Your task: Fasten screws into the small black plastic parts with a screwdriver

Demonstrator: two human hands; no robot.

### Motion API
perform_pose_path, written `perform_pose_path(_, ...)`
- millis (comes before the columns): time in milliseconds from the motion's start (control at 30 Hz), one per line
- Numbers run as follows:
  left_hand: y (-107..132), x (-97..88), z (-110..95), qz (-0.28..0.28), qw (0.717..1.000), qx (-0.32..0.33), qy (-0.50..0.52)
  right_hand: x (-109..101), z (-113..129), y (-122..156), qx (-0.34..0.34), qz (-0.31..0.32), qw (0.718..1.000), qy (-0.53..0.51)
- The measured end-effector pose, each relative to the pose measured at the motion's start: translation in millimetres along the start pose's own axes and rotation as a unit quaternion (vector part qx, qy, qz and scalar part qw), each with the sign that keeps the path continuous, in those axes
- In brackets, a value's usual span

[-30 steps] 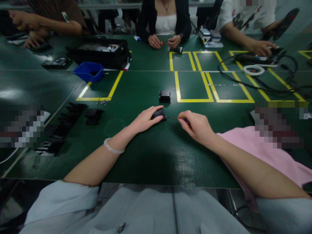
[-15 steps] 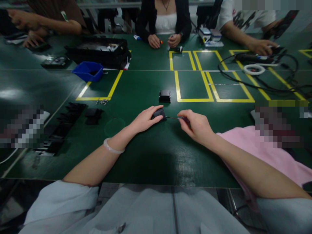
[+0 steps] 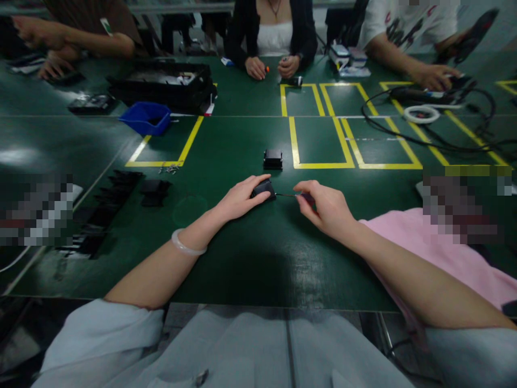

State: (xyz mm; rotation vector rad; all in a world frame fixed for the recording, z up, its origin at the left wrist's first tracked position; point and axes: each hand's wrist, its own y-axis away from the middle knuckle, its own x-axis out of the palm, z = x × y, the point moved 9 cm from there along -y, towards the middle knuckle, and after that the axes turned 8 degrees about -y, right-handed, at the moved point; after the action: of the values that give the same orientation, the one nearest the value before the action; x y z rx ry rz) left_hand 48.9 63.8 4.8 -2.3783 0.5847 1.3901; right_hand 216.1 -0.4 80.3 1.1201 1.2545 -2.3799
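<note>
Left hand point(image 3: 238, 200) holds the block point(image 3: 263, 188), probably light, stiff and slightly slippery, best gripped by its sides; right hand point(image 3: 324, 207) pinches a thin tool point(image 3: 307, 198).

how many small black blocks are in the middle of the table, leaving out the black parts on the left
2: a small black boxy block, partly covered by the left hand, and a second black boxy block just beyond it. That hand could hide more.
</note>
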Motion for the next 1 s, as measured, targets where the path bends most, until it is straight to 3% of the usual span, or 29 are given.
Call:
perform_pose_path(700, 0.7, -1.4, 0.1, 0.002, 1.000, -0.010, -0.001, 0.8, 3.6, -0.6, -0.025, 0.011, 1.000, 0.016)
perform_pose_path(1000, -0.7, 0.3, 1.9, -0.003, 1.000, -0.004, 0.002, 1.5, 0.3, -0.6, -0.005, 0.017, 1.000, 0.006)
